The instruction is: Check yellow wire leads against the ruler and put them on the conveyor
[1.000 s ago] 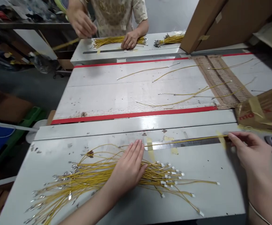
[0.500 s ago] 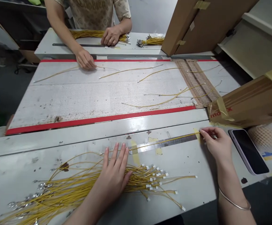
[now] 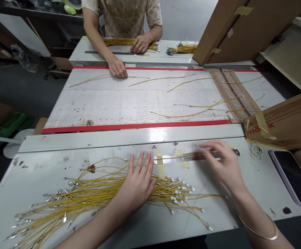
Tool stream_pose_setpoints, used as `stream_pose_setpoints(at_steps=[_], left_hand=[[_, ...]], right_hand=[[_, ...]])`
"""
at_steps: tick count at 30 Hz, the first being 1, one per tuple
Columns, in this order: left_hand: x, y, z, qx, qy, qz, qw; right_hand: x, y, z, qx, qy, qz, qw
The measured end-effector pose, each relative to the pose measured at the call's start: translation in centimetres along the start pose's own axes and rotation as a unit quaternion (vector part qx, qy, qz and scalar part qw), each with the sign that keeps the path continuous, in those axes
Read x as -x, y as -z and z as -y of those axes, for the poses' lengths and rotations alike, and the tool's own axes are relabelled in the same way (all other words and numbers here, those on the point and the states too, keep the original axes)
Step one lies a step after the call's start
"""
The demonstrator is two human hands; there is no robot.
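Note:
My left hand lies flat with fingers spread over a bundle of yellow wires, which have metal terminals at the left and small white connectors at the right. Its fingertips rest by a single yellow wire stretched along a steel ruler taped to the bench. Over the right part of the ruler hovers my right hand, thumb and forefinger near each other. Motion smears those fingertips, so whether they pinch the wire cannot be made out.
Beyond the bench runs a white mesh belt with red edges, carrying several loose wires. A co-worker's hand touches one there. A phone, rubber bands and a cardboard box are at the right.
My right hand has moved left along the ruler from the far end of the wire. My left hand stays on the bundle. The whole view has shifted.

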State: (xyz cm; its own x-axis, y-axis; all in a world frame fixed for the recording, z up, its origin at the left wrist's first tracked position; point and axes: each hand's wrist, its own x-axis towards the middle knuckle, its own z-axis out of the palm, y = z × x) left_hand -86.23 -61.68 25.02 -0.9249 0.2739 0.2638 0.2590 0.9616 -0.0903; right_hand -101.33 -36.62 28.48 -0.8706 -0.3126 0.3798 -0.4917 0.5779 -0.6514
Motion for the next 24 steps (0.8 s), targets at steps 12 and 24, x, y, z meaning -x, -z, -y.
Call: stream_pose_setpoints(at_steps=[12, 24], left_hand=[[0.1, -0.4, -0.4, 0.033, 0.035, 0.008, 0.999], [0.1, -0.2, -0.4, 0.042, 0.040, 0.026, 0.998]], right_hand=[[-0.5, -7.2, 5.1, 0.015, 0.116, 0.272, 0.955], [-0.7, -6.9, 4.9, 0.012, 0.131, 0.294, 0.947]])
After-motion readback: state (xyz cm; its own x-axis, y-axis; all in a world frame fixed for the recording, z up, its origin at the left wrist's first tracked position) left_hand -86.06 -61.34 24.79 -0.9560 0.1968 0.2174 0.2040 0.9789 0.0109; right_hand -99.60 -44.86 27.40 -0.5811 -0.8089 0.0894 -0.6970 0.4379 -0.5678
